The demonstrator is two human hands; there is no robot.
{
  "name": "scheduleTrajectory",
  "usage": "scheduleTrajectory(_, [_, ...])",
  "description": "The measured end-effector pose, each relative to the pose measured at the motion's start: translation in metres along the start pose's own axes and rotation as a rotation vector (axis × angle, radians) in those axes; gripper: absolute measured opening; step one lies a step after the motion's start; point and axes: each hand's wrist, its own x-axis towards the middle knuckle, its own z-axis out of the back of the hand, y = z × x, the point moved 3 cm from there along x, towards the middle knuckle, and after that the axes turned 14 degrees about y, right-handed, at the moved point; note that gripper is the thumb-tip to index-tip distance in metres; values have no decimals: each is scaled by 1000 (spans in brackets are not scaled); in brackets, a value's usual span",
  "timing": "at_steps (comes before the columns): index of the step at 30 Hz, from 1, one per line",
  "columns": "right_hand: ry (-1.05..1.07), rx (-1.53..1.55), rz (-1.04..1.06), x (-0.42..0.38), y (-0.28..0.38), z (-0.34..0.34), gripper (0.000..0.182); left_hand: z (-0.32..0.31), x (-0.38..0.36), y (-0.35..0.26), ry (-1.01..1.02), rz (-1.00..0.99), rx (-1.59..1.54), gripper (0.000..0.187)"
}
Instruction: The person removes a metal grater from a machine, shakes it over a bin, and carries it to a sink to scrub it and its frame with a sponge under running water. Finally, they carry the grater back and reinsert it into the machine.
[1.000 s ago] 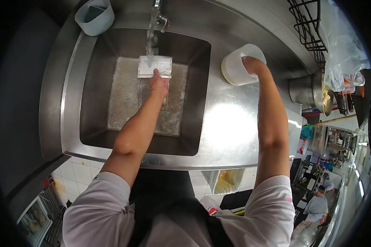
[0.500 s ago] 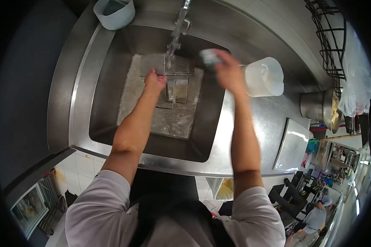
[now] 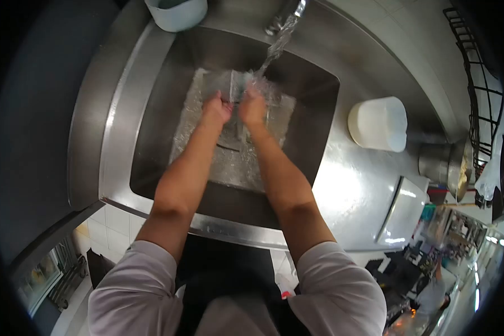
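Note:
My left hand is closed on the lower edge of a metal mesh panel, held over the sink. My right hand is closed on a pale, greenish scrubbing pad, blurred by motion, and presses it to the mesh. Water from the tap falls in a stream onto the panel and beside my right fingers. Shallow, cloudy water covers part of the sink floor, and a metal piece under my hands is partly hidden by my wrists.
A white plastic container stands on the steel counter to the right. Another white tub sits at the sink's upper left corner. Farther right are a flat panel, a metal pot and a black wire rack.
My right hand has come left from above the sink's right edge to the mesh, bringing the pad. The left hand still grips the panel. The view has shifted slightly.

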Motion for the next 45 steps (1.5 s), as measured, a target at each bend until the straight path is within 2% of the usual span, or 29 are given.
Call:
scheduleTrajectory(2, [-44, -36, 291, -15, 61, -2, 51, -16, -21, -4, 52, -17, 27, 15])
scheduleTrajectory(5, [-4, 29, 346, -13, 55, -5, 47, 11, -21, -10, 10, 38, 88, 14])
scheduleTrajectory(6, [-6, -72, 213, -3, 13, -15, 51, 12, -24, -12, 12, 37, -28, 15])
scheduleTrajectory(8, [76, -371, 95, 11, -19, -18, 53, 23, -35, -15, -4, 46, -251, 16])
scheduleTrajectory(9, [119, -524, 37, 14, -28, -18, 55, 33, -30, -19, 17, 49, -247, 17])
scheduleTrajectory(11, [56, -286, 238, -4, 3, -40, 57, 52, -17, -15, 65, 64, -247, 18])
scheduleTrajectory(12, [23, -162, 345, -9, 19, -48, 58, 44, -25, -16, 17, 77, -196, 18])
scheduleTrajectory(13, [20, -161, 341, -7, 25, -48, 59, 27, -45, -22, -30, 83, -145, 19])
scheduleTrajectory(14, [18, -156, 329, -9, 29, -49, 60, 22, -59, -24, -84, 94, -89, 20])
scheduleTrajectory(16, [53, -173, 277, -5, 12, -40, 66, 50, -46, -26, -38, 113, -172, 22])
scheduleTrajectory(18, [92, 19, -79, 19, -50, -29, 68, 74, -38, -27, -4, 140, -214, 23])
scheduleTrajectory(20, [110, -343, -186, 31, -76, -15, 68, 82, -36, -28, 35, 187, -207, 23])
scheduleTrajectory(23, [98, -556, -126, 18, -89, -56, 67, 59, -55, -25, 53, 76, -182, 21])
scheduleTrajectory(25, [157, -181, 104, -16, 0, -43, 66, 70, -37, -24, 65, 153, -155, 20])
scheduleTrajectory(28, [121, -182, 332, -30, 46, -52, 64, 67, -37, -23, 37, 148, -90, 19])
scheduleTrajectory(29, [123, -171, 226, -24, 34, -47, 63, 62, -41, -21, 18, 129, -65, 19])
scheduleTrajectory(30, [126, -162, 112, -16, 6, -34, 62, 48, -50, -18, 11, 102, -193, 16])
scheduleTrajectory(31, [125, -160, 10, -3, -17, -23, 62, 40, -52, -14, 60, 87, -201, 17])
scheduleTrajectory(33, [41, -53, -82, 7, -33, -3, 62, 28, -58, -6, 159, 66, -214, 18])
scheduleTrajectory(34, [-1, -5, -127, 8, -37, 6, 62, 23, -56, -4, 127, 72, -176, 18])
scheduleTrajectory(37, [89, 22, 72, -7, 6, -19, 63, 10, -46, 7, 58, 82, -102, 19])
scheduleTrajectory(39, [14, -56, 142, -12, 19, -14, 57, 23, -35, 8, 44, 67, -61, 20])
scheduleTrajectory(40, [-25, -89, 180, -12, 21, -12, 55, 48, -19, 7, 87, 185, -227, 22])
scheduleTrajectory(41, [-53, -129, 148, -6, 3, -10, 54, 56, -17, 5, 97, 158, -246, 22])
scheduleTrajectory(43, [-99, -210, 96, 20, -75, -2, 54, 71, -24, 3, 122, 94, -298, 23])
scheduleTrajectory(44, [-173, -362, 146, 34, -119, 1, 54, 79, -21, -1, 161, 142, -274, 23])
scheduleTrajectory(45, [-155, -409, 74, 32, -132, 0, 55, 70, -26, -2, 113, 97, -249, 23])
